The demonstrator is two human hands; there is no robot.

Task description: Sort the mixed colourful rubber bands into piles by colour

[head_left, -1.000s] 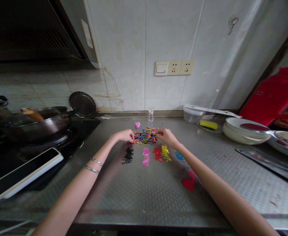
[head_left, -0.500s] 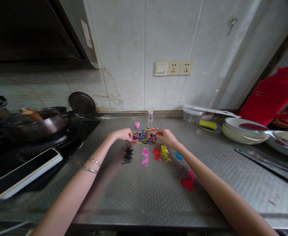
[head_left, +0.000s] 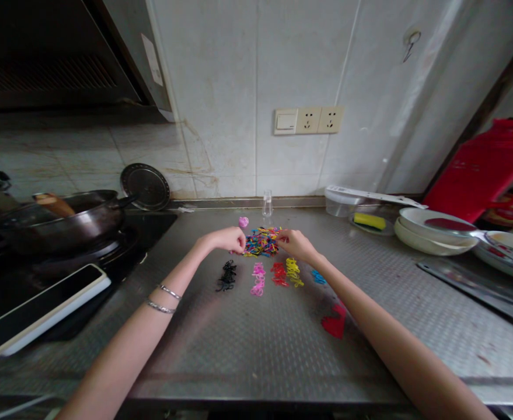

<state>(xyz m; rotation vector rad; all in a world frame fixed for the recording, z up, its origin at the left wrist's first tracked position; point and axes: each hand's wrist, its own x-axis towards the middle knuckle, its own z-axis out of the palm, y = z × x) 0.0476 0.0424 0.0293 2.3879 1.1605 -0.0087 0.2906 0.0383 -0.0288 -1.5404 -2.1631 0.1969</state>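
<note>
A mixed pile of small coloured rubber bands (head_left: 261, 241) lies on the steel counter (head_left: 256, 344). My left hand (head_left: 226, 239) pinches at the pile's left edge with its fingers closed. At the right edge my right hand (head_left: 295, 242) also has its fingers pinched on bands. In front of the pile lie sorted heaps: black bands (head_left: 227, 276), pink bands (head_left: 258, 278), red bands (head_left: 278, 273), yellow bands (head_left: 293, 272) and blue bands (head_left: 318, 277). A red heart-shaped piece (head_left: 335, 324) lies beside my right forearm.
A dark wok (head_left: 59, 219) sits on the stove at left, a phone (head_left: 37, 312) in front of it. At the back stand a small glass bottle (head_left: 267, 203) and a pink lump (head_left: 243, 221). A plastic container (head_left: 342, 203), sponge (head_left: 370, 221), stacked plates (head_left: 431, 233) and a red chair (head_left: 484, 169) fill the right.
My left hand has slid a little to the right, further into the mixed pile. My right hand has stayed almost in place.
</note>
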